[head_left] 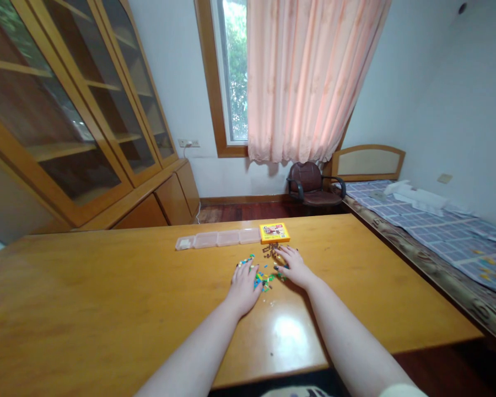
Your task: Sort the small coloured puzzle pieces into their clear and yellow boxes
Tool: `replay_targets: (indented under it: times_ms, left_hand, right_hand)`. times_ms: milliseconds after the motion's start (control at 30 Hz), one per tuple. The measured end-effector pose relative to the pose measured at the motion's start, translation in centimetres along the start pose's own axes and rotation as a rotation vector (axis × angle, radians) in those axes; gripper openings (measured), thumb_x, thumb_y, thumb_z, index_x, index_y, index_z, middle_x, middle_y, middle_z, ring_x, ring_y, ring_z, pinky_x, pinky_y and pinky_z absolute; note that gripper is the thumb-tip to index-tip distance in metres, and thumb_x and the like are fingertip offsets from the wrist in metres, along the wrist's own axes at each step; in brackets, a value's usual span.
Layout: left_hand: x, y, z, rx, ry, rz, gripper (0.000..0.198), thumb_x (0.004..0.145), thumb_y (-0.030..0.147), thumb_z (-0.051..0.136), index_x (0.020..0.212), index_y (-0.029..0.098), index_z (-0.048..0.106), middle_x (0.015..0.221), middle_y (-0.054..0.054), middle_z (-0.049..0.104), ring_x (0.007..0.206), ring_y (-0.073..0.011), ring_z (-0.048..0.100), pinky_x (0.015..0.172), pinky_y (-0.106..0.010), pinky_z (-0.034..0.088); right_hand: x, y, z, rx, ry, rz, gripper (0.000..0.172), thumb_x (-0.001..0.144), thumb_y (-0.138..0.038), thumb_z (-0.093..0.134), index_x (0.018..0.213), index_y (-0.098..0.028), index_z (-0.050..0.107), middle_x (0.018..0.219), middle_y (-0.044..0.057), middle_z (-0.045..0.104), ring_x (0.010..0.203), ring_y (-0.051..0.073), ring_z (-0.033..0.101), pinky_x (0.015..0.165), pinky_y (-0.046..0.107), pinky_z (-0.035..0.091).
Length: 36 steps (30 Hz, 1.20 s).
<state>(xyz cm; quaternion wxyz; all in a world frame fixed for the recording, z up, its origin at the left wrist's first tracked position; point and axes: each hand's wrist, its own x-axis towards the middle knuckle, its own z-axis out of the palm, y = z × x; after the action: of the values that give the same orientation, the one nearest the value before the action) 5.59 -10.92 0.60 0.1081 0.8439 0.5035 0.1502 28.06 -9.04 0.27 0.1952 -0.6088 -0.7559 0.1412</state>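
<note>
Small building bricks (268, 278) in blue, green, yellow and white lie loose on the wooden table between my two hands. My left hand (246, 285) rests over the left side of this pile, fingers spread, with some bricks partly hidden beneath it. On the other side, my right hand (294, 267) has its fingers apart among the bricks, its fingertips close to a cluster of brown bricks (268, 251). Neither hand shows a brick gripped. Just beyond the brown bricks lies a yellow box (275, 232) with a printed picture.
A row of clear plastic trays (217, 239) stretches left from the yellow box. The wooden table (107, 298) fills the foreground. Past its far edge stands a brown armchair (310, 184); a bed (430, 220) is on the right and a glass-door cabinet (86, 110) on the left.
</note>
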Motion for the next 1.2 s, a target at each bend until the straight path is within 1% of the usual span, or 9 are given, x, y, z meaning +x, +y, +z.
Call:
replay_targets:
  times_ms: [100, 167, 333, 500, 600, 700, 900, 1067, 1200]
  left_hand:
    - [0.0, 0.0, -0.1, -0.012, 0.001, -0.004, 0.049, 0.081, 0.036, 0.048, 0.126, 0.018, 0.046, 0.139, -0.012, 0.038, 0.129, -0.0268, 0.031, 0.109, -0.046, 0.019]
    - [0.0, 0.0, -0.1, -0.011, 0.001, -0.004, 0.049, 0.081, 0.036, 0.048, 0.126, 0.018, 0.045, 0.139, -0.012, 0.038, 0.129, -0.0267, 0.031, 0.109, -0.046, 0.019]
    - [0.0, 0.1, -0.1, -0.014, -0.003, -0.009, 0.049, 0.08, 0.036, 0.048, 0.126, 0.018, 0.046, 0.139, -0.012, 0.038, 0.13, -0.027, 0.031, 0.109, -0.047, 0.019]
    - [0.0, 0.0, 0.0, -0.027, -0.006, -0.015, 0.049, 0.08, 0.036, 0.049, 0.126, 0.019, 0.046, 0.14, -0.012, 0.037, 0.13, -0.027, 0.031, 0.109, -0.047, 0.019]
    - [0.0, -0.1, 0.0, -0.018, -0.008, -0.009, 0.049, 0.08, 0.036, 0.048, 0.126, 0.018, 0.046, 0.14, -0.012, 0.037, 0.13, -0.0272, 0.031, 0.109, -0.047, 0.019]
    - [0.0, -0.2, 0.0, -0.017, -0.004, -0.007, 0.049, 0.08, 0.036, 0.049, 0.125, 0.018, 0.046, 0.14, -0.012, 0.038, 0.13, -0.0272, 0.031, 0.109, -0.047, 0.02]
    - [0.0, -0.1, 0.1, -0.01, 0.006, -0.005, 0.048, 0.08, 0.037, 0.048, 0.125, 0.02, 0.047, 0.139, -0.011, 0.039, 0.129, -0.0262, 0.032, 0.109, -0.047, 0.021]
    - [0.0, 0.0, 0.1, -0.003, -0.001, -0.008, 0.048, 0.08, 0.037, 0.048, 0.125, 0.02, 0.047, 0.139, -0.011, 0.039, 0.129, -0.0264, 0.032, 0.109, -0.047, 0.02]
    - [0.0, 0.0, 0.2, -0.005, -0.001, -0.002, 0.048, 0.081, 0.037, 0.048, 0.126, 0.019, 0.046, 0.139, -0.011, 0.039, 0.129, -0.0265, 0.031, 0.109, -0.047, 0.02]
  right_hand:
    - [-0.1, -0.1, 0.0, -0.019, -0.062, -0.036, 0.071, 0.07, -0.046, 0.063, 0.135, -0.031, 0.038, 0.147, 0.008, 0.026, 0.135, 0.032, 0.018, 0.107, 0.053, 0.011]
    - [-0.2, -0.3, 0.3, -0.039, -0.052, -0.003, 0.071, 0.07, -0.045, 0.064, 0.135, -0.03, 0.039, 0.146, 0.008, 0.027, 0.135, 0.032, 0.018, 0.107, 0.054, 0.009]
    - [0.1, -0.4, 0.5, 0.063, 0.11, -0.008, 0.051, 0.08, -0.036, 0.054, 0.129, -0.021, 0.048, 0.134, 0.011, 0.045, 0.126, 0.025, 0.037, 0.105, 0.045, 0.026]
    - [0.1, 0.4, -0.2, 0.159, 0.215, -0.098, 0.027, 0.083, -0.032, 0.049, 0.098, -0.022, 0.069, 0.117, 0.008, 0.06, 0.112, 0.022, 0.049, 0.099, 0.041, 0.036]
    - [0.0, 0.3, -0.7, 0.14, 0.191, -0.148, 0.025, 0.083, -0.034, 0.051, 0.079, -0.024, 0.073, 0.113, 0.005, 0.063, 0.11, 0.023, 0.05, 0.098, 0.042, 0.036]
    - [-0.2, -0.1, -1.2, 0.129, 0.153, -0.17, 0.026, 0.082, -0.034, 0.051, 0.073, -0.025, 0.073, 0.115, 0.004, 0.063, 0.112, 0.023, 0.05, 0.099, 0.044, 0.034]
    - [-0.4, -0.8, -1.5, 0.099, 0.024, -0.162, 0.026, 0.083, -0.04, 0.05, 0.079, -0.029, 0.073, 0.123, 0.001, 0.058, 0.119, 0.024, 0.045, 0.104, 0.049, 0.025]
    - [-0.3, -0.7, -0.8, 0.009, -0.06, -0.104, 0.031, 0.086, -0.044, 0.046, 0.11, -0.034, 0.063, 0.136, 0.003, 0.045, 0.129, 0.027, 0.034, 0.105, 0.054, 0.018]
    - [0.0, -0.8, -0.1, -0.097, -0.028, -0.007, 0.039, 0.087, -0.045, 0.043, 0.122, -0.033, 0.055, 0.142, 0.005, 0.038, 0.131, 0.03, 0.027, 0.105, 0.056, 0.014]
